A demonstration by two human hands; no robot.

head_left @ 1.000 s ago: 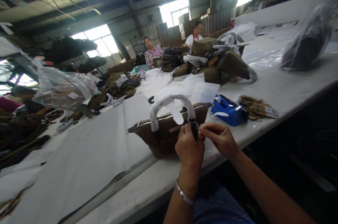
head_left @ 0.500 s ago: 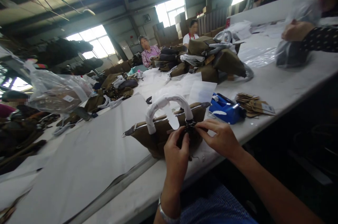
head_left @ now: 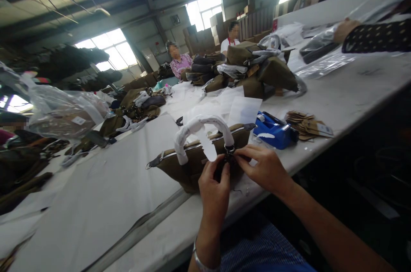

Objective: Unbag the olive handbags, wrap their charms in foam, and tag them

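Observation:
A brown-olive handbag (head_left: pixel 175 171) stands on the white table in front of me, its zipped top facing up. White wrapping covers its arched handle (head_left: pixel 208 120), and a white strip hangs inside the arch. My left hand (head_left: pixel 214 186) is closed in a pinch at the bag's front, on a small dark piece (head_left: pixel 229 159) below the metal ring at the handle's right base. My right hand (head_left: pixel 265 167) pinches the same dark piece from the right. Fingers hide most of it, so its exact kind does not show.
Right of the bag are a blue tape dispenser (head_left: pixel 276 131) and a pile of brown tags (head_left: pixel 308 124). Piled bags (head_left: pixel 257 66) lie behind. A clear plastic bag (head_left: pixel 67 113) is at left. A co-worker's dotted sleeve (head_left: pixel 375 36) reaches in at right.
My right fingers have shifted slightly down and left, closer to the left fingertips. At right, the co-worker's hand has moved and the plastic-wrapped dark item now lies flatter.

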